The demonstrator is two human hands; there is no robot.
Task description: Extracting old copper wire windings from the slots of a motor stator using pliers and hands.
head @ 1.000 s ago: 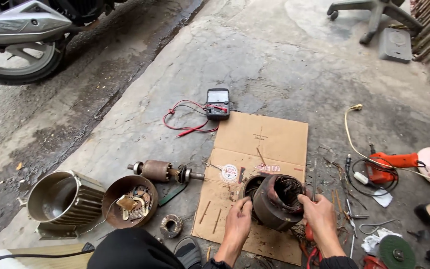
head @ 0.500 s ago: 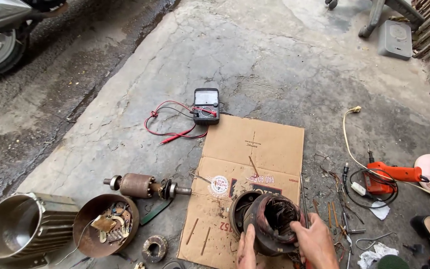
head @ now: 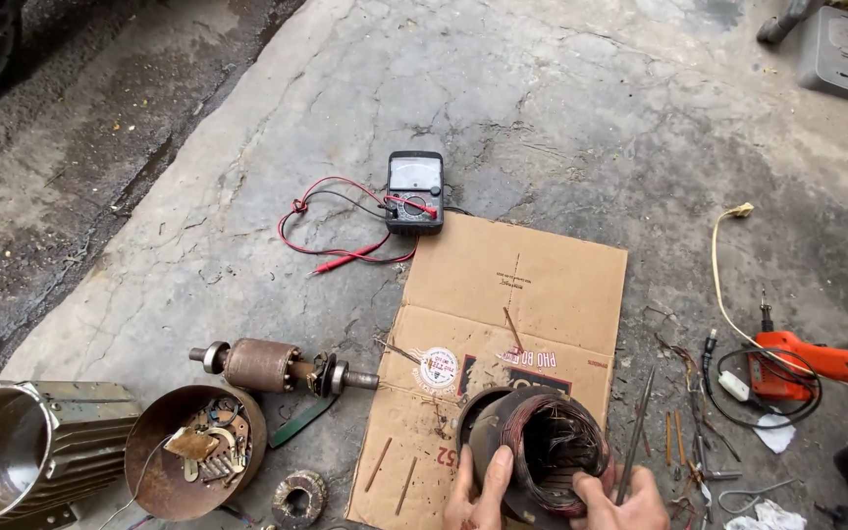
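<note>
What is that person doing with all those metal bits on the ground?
A person is kneeling over a sheet of cardboard on the concrete, holding a round motor part wound with copper wire. The left hand grips its near rim, and the right hand steadies the other side. Off to the left lie the rotor, a rusty end cover and the ribbed housing. A meter with red leads sits beyond the cardboard.

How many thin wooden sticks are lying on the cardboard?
3 that I can see: one stick mid-sheet, and two sticks near the cardboard front left corner. The stator and hands may hide others.
</note>
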